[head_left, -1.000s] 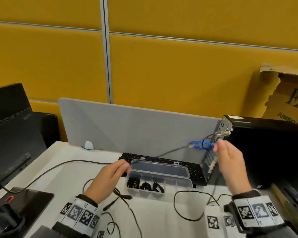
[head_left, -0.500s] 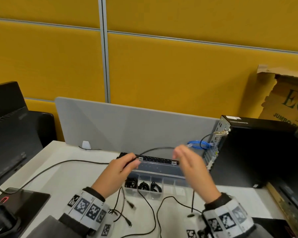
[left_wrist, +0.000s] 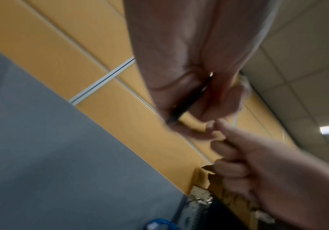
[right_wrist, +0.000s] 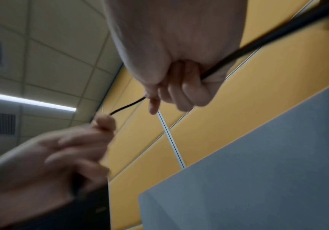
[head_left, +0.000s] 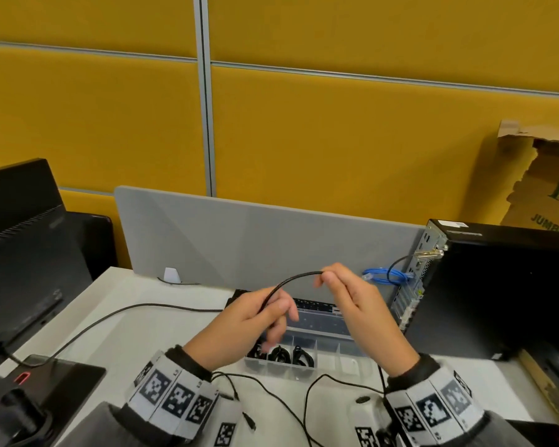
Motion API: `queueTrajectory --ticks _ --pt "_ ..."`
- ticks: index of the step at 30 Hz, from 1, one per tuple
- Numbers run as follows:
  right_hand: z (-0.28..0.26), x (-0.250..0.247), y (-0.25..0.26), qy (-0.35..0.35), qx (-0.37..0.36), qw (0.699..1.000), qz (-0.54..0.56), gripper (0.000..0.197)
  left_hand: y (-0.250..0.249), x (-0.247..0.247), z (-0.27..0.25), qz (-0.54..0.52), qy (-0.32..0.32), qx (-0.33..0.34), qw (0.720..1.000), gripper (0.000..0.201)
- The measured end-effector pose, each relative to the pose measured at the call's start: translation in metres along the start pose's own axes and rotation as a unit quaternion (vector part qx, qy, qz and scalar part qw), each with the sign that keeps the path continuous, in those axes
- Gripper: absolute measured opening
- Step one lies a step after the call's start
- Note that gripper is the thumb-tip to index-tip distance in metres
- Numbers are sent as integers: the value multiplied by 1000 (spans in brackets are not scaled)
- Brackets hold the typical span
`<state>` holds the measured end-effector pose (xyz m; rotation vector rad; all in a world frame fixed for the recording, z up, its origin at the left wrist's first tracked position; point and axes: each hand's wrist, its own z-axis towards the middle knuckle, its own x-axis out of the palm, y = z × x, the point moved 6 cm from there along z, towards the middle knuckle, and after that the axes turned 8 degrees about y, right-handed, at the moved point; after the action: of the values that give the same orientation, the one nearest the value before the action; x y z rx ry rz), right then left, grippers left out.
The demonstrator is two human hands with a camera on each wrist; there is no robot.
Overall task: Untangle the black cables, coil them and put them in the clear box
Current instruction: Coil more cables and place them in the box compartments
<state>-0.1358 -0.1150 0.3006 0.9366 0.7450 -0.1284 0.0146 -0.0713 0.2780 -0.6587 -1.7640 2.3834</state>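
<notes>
White desk (head_left: 149,330) under clear box (head_left: 323,359), cables (head_left: 271,391)

Left hand (left_wrist: 189,70) pinching black cable (left_wrist: 189,99); right hand (left_wrist: 268,171) just beside, fingers curled.

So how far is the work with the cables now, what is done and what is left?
Done: three coiled cables already lie in the left compartments of the clear box. In hand: the left hand and right hand hold one black cable arched between them above the box, not yet coiled. Left: loose cables trail on the desk in front of the box.
</notes>
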Motion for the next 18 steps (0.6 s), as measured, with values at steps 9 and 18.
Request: queueTrajectory --ticks 9,18 --pt "-35 92 15 319 -69 923 -204 24 5 -39 2 23 -204 4 979 25" --pt "2 21 -6 22 -10 984 -174 27 19 15 -13 -196 31 -100 975 46"
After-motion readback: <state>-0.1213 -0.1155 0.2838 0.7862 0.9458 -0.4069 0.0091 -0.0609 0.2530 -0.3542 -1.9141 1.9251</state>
